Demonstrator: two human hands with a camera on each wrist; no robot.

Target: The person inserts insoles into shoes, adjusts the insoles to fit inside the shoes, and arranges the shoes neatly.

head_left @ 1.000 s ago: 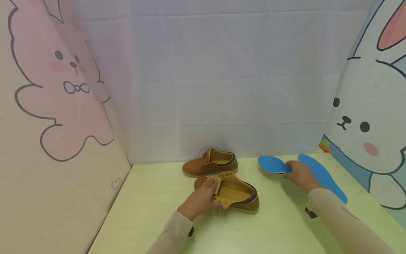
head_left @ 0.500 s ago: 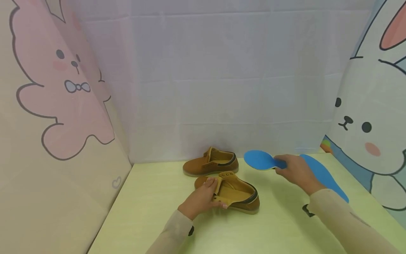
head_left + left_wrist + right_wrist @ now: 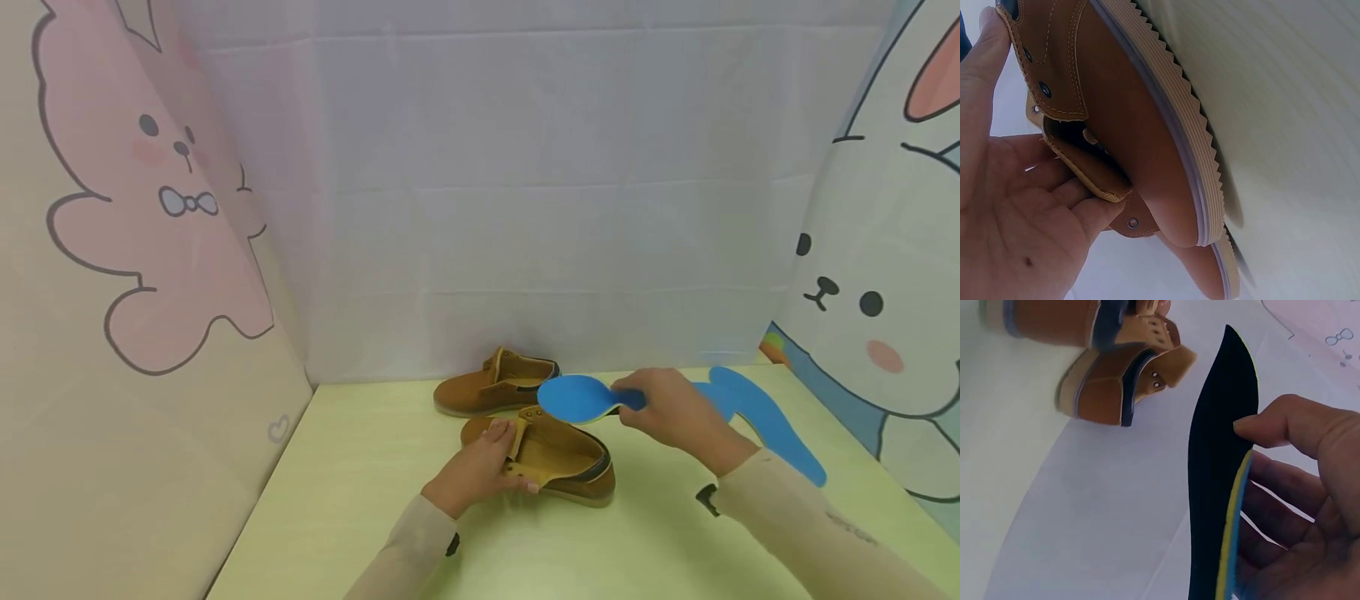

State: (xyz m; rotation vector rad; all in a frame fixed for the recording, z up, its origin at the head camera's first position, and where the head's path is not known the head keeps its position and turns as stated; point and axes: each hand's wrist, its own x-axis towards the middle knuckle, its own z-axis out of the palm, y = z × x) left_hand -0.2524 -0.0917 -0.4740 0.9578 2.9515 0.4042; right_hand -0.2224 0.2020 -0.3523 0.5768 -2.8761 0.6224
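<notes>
In the head view, my left hand holds open the nearer brown lace-up shoe. The left wrist view shows the thumb on the eyelet flap and the fingers against the folded-back tongue. My right hand pinches a blue insole by its middle, raised above the shoe's opening. In the right wrist view the insole's dark underside and yellow edge show, with the thumb on the dark face and the fingers behind.
A matching brown shoe stands behind the nearer one, by the white back cloth. Another blue insole lies flat at the right of the pale yellow table. Cloth walls with rabbit drawings flank both sides.
My right hand has lifted the insole off the right part of the table and carried it left, to above the nearer shoe. The left hand and both shoes have stayed put.
</notes>
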